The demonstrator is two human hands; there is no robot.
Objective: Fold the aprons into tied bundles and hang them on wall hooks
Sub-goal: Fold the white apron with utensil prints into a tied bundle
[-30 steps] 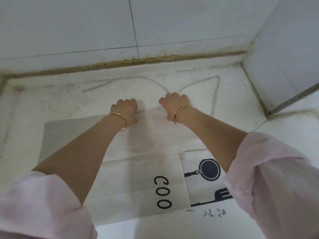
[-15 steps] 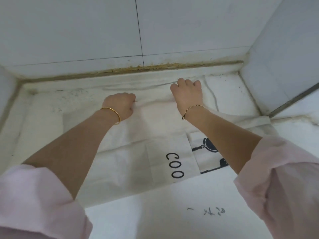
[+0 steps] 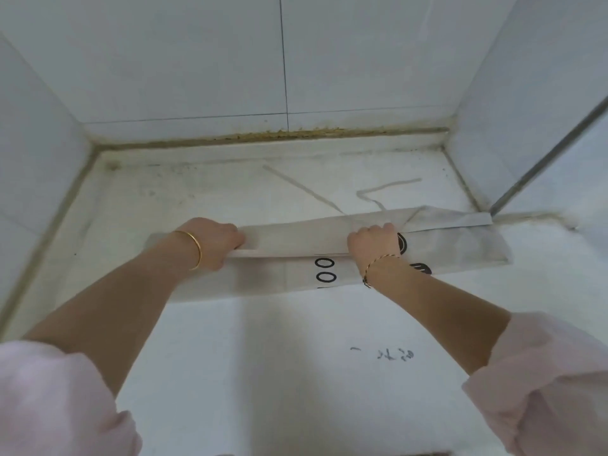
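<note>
Hidden/unclear, my view: fingertips of left hand (image 3: pixel 215 243) and right hand (image 3: pixel 373 245) curl under the apron (image 3: pixel 296 240) fold, so I can't see them. Print (image 3: pixel 325 269) partly covered: only "OO" and bits of black shapes show beside right wrist. Apron's right end (image 3: pixel 487 238) is motion-blurred; layers there can't be told apart. Strap (image 3: pixel 378 192) is faint; where it joins the cloth is unclear. Marks (image 3: pixel 394 353) on counter (image 3: pixel 263 357) too small to read. Sleeves (image 3: pixel 59 406) cut off by frame edges.
</note>
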